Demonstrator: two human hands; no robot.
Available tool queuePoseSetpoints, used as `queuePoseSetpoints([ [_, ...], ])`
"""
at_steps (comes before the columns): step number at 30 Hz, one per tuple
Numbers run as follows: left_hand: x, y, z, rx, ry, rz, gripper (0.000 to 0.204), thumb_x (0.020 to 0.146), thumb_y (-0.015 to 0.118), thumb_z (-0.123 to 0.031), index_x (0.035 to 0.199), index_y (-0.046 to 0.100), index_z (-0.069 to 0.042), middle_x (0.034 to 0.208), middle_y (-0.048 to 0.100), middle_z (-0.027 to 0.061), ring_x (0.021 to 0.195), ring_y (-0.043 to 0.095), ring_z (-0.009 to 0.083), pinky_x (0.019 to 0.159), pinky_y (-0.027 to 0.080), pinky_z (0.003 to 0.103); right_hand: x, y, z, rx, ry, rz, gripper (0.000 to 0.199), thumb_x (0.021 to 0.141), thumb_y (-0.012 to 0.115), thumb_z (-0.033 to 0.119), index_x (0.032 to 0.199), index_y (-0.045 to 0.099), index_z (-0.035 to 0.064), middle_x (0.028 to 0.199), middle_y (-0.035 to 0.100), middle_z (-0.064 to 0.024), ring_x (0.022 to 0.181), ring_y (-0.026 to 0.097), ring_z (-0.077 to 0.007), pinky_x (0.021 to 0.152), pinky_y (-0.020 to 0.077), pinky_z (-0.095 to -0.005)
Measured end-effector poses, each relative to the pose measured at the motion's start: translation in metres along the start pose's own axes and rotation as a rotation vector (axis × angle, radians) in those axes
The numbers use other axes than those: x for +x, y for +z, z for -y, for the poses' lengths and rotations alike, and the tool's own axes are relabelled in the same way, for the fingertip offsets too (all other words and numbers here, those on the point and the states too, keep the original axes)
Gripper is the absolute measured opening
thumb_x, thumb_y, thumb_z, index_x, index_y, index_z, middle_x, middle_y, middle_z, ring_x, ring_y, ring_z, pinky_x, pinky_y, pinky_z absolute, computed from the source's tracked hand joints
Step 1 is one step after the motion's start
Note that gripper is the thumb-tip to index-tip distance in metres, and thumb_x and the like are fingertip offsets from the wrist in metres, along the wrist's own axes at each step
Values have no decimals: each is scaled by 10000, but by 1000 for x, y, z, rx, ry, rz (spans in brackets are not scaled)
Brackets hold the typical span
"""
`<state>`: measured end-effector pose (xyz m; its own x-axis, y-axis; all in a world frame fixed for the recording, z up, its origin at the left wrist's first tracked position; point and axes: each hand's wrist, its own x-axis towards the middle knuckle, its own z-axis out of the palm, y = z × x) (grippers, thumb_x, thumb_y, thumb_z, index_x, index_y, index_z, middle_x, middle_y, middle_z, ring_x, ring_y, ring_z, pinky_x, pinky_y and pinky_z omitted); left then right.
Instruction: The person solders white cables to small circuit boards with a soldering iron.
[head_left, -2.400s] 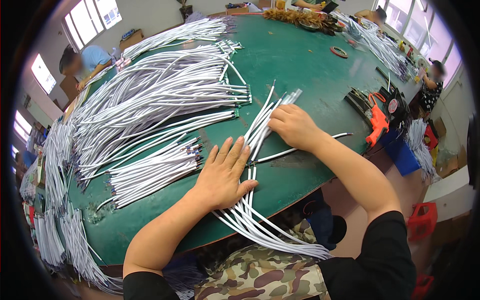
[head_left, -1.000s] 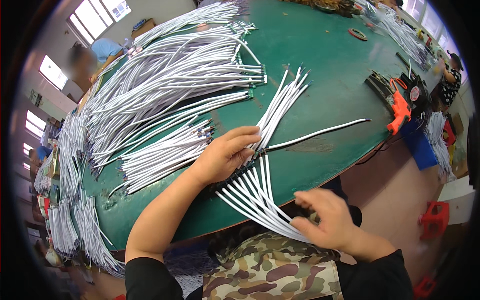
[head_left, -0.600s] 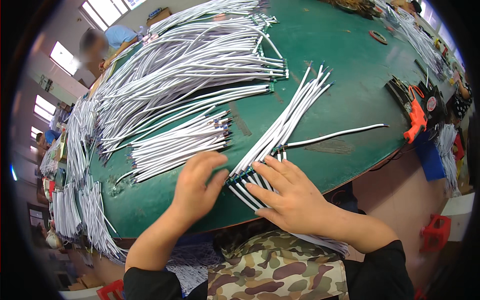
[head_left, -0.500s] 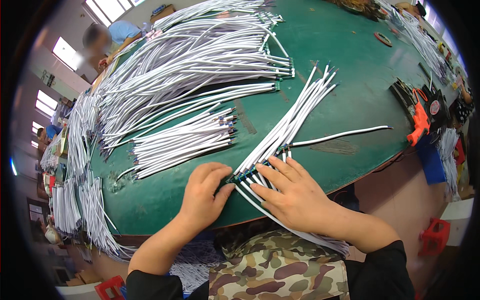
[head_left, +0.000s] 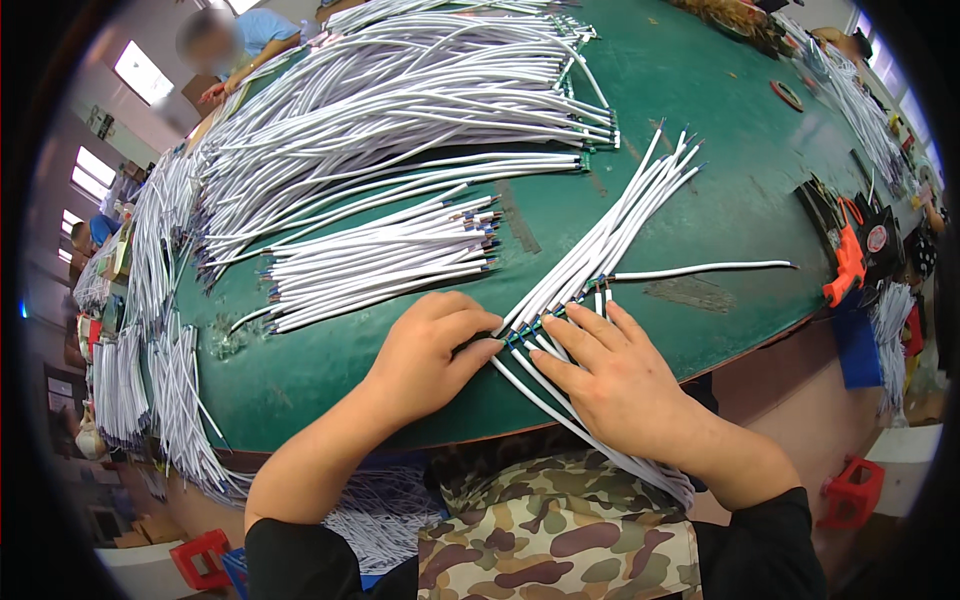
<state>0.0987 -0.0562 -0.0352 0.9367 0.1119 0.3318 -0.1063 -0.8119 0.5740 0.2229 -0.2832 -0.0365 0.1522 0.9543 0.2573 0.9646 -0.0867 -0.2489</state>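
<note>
A narrow green strip [head_left: 527, 333] lies slantwise on the table in front of me, with white cables along both its sides. One bundle of white cables [head_left: 600, 228] reaches from it toward the far right; other cables run under my right hand toward the table's front edge. My left hand [head_left: 432, 352] is closed, thumb and forefinger pinching the strip's near left end. Over the strip and near cables rests my right hand [head_left: 632, 385], fingers stretched out and slightly spread. A single white cable [head_left: 700, 268] sticks out rightward from the strip's far end.
A short stack of cut white cables [head_left: 385, 265] lies left of the strip, with a large heap of long cables [head_left: 400, 110] behind it. An orange-handled tool [head_left: 847, 262] sits at the right edge. A tape roll [head_left: 786, 95] lies farther back. Another person [head_left: 262, 32] works at far left.
The whole view has shifted, so the table things appear farther right. My left thumb and forefinger have come closer together at the strip's end. My right hand stays on the strip and cables.
</note>
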Motion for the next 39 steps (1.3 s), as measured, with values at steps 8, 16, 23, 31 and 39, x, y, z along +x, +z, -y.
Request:
queuePoseSetpoints([
  [8, 19, -1, 8, -151, -161, 237, 139, 825, 798, -47, 957, 760, -32, 890, 672, 78, 865, 651, 248, 774, 518, 358, -4, 8, 3, 47, 51, -23, 437, 845, 661, 111, 1279, 675, 64, 1414, 575, -186, 1366, 506, -383, 1152, 341, -610],
  [16, 30, -4, 4, -216, -275, 312, 100, 831, 777, -46, 919, 740, -17, 845, 677, 79, 856, 657, 227, 777, 518, 346, -5, 11, 1, 83, 64, -54, 427, 835, 675, 111, 1258, 689, 60, 1406, 581, -181, 1363, 506, -381, 1160, 327, -607],
  [23, 29, 6, -6, 107, -56, 198, 69, 833, 729, -24, 900, 712, -24, 824, 656, 99, 831, 649, 266, 750, 516, 374, -5, 12, 0, 89, 61, -62, 426, 828, 679, 116, 1248, 699, 47, 1392, 588, -183, 1362, 505, -377, 1164, 320, -601],
  [31, 35, 5, 0, -74, -95, 248, 74, 825, 745, -57, 866, 689, -33, 832, 648, 99, 804, 633, 290, 737, 509, 398, -6, 15, 0, 92, 63, -84, 416, 831, 677, 130, 1239, 704, 50, 1388, 591, -185, 1372, 494, -374, 1169, 311, -601],
  [39, 43, 4, 1, -114, -215, 325, 131, 814, 773, -99, 841, 676, -15, 811, 640, 107, 767, 638, 268, 709, 510, 367, -8, 13, 1, 111, 68, -94, 414, 840, 663, 143, 1240, 704, 43, 1395, 589, -192, 1374, 496, -376, 1168, 319, -600],
])
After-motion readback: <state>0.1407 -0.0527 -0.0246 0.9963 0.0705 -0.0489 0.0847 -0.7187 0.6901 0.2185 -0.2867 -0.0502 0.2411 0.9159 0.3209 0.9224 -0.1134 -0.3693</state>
